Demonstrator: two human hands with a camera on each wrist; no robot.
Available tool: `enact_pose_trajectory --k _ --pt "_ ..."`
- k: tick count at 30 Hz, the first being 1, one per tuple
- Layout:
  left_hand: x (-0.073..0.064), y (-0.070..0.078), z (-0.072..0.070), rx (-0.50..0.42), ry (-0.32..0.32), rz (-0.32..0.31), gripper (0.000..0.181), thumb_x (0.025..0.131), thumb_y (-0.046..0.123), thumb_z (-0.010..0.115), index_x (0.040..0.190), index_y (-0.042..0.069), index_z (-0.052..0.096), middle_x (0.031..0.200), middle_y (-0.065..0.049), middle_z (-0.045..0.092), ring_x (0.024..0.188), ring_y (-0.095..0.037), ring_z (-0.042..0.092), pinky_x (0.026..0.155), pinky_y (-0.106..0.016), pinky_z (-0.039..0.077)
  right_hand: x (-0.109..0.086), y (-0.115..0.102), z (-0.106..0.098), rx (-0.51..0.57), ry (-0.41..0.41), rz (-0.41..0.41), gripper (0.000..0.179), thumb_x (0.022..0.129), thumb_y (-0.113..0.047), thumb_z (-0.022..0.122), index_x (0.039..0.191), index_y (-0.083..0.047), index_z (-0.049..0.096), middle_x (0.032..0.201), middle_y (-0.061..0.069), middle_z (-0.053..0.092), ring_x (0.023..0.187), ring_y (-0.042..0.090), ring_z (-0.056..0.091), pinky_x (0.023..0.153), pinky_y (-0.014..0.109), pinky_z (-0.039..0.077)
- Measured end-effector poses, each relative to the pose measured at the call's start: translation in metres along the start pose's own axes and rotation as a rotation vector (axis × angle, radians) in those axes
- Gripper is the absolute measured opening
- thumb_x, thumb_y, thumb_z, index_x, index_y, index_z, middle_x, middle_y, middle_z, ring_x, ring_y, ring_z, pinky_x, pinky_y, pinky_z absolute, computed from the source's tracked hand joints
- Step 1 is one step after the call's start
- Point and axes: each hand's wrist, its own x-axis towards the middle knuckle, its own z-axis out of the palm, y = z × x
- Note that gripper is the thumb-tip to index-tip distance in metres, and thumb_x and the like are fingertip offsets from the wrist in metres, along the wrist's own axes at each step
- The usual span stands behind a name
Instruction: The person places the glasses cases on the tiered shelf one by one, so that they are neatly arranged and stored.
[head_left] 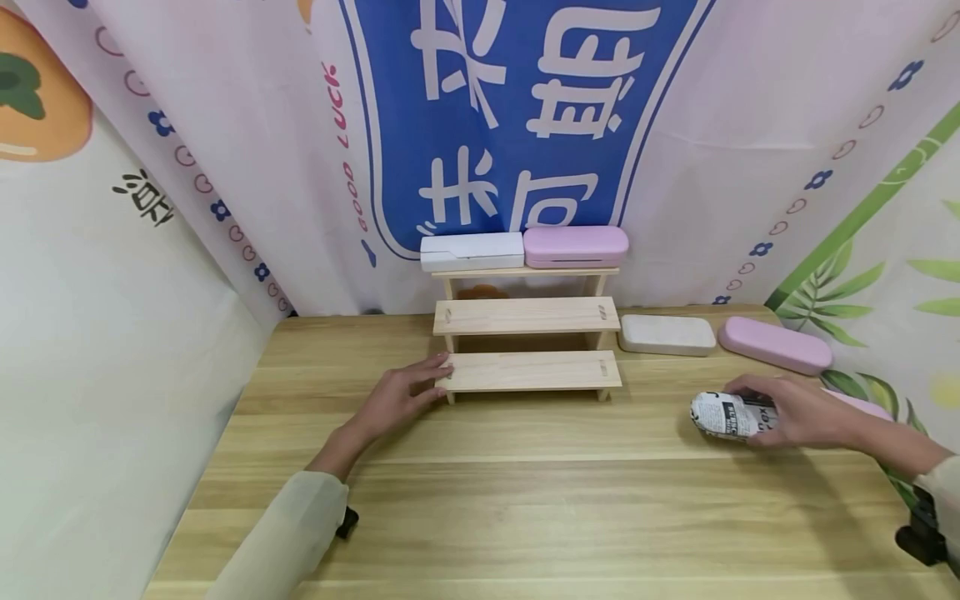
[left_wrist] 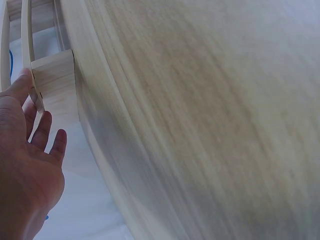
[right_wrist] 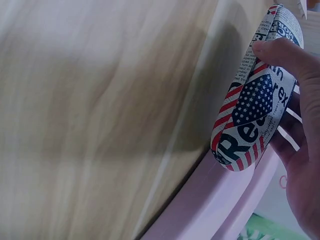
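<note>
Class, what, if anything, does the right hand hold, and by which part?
An elongated, rounded white case with dark newsprint and red-and-blue flag print; the right hand grips it by its long sides.

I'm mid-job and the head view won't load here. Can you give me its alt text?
A person's right grip holds a newsprint-patterned case at the right of a wooden table; the left grip touches the lowest step of a three-tier stand. A white case and a pink case sit on its top tier, with more cases to its right.
</note>
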Motion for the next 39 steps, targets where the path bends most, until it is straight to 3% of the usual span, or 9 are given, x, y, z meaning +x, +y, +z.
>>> enact_pose_trajectory --k 6,13,21,29,34,39 --pt "0.0 0.0 0.001 -0.003 0.001 -0.015 0.04 0.102 0.02 0.073 0.141 0.014 0.069 0.161 -0.005 0.05 0.148 -0.027 0.049 0.12 -0.046 0.045 0.017 -0.003 -0.002 0.013 0.014 -0.026 0.075 0.05 -0.021 0.105 0.118 -0.017 0.072 0.109 -0.005 0.078 0.093 -0.001 0.064 0.076 0.018 0.054" --pt "0.0 0.0 0.001 0.002 0.004 -0.016 0.04 0.102 0.02 0.074 0.141 0.013 0.069 0.16 -0.007 0.051 0.148 -0.028 0.049 0.12 -0.046 0.045 0.037 -0.006 -0.005 -0.007 0.015 -0.051 0.074 0.051 -0.024 0.104 0.118 -0.015 0.073 0.112 -0.002 0.076 0.094 0.003 0.063 0.073 0.025 0.057" --pt "0.001 0.001 0.002 -0.003 -0.003 -0.016 0.04 0.102 0.019 0.073 0.141 0.013 0.069 0.161 -0.006 0.05 0.148 -0.028 0.049 0.12 -0.046 0.044 0.059 -0.012 -0.01 -0.005 -0.015 -0.063 0.074 0.056 -0.021 0.103 0.123 -0.013 0.073 0.106 -0.003 0.065 0.085 0.002 0.058 0.068 0.025 0.054" --pt "0.001 -0.001 0.002 -0.003 0.005 -0.012 0.039 0.102 0.019 0.073 0.14 0.013 0.069 0.16 -0.004 0.05 0.148 -0.027 0.048 0.12 -0.045 0.044 0.085 -0.022 -0.019 0.012 -0.039 -0.054 0.072 0.061 -0.02 0.101 0.128 -0.01 0.073 0.112 -0.001 0.078 0.087 0.002 0.062 0.07 0.024 0.053" --pt "0.001 -0.001 0.002 -0.006 0.009 0.002 0.039 0.101 0.018 0.074 0.14 0.012 0.07 0.16 -0.006 0.051 0.147 -0.028 0.05 0.12 -0.046 0.045 0.1 -0.029 -0.021 0.027 -0.012 -0.097 0.071 0.063 -0.02 0.101 0.127 -0.011 0.072 0.118 0.0 0.076 0.096 0.009 0.067 0.075 0.029 0.058" --pt "0.0 0.0 0.002 -0.005 0.021 0.016 0.04 0.101 0.017 0.074 0.14 0.011 0.069 0.16 -0.008 0.051 0.146 -0.031 0.051 0.119 -0.049 0.045 0.114 -0.037 -0.025 0.025 -0.014 -0.074 0.069 0.067 -0.024 0.098 0.129 -0.013 0.071 0.118 0.0 0.073 0.095 0.01 0.064 0.073 0.029 0.056"
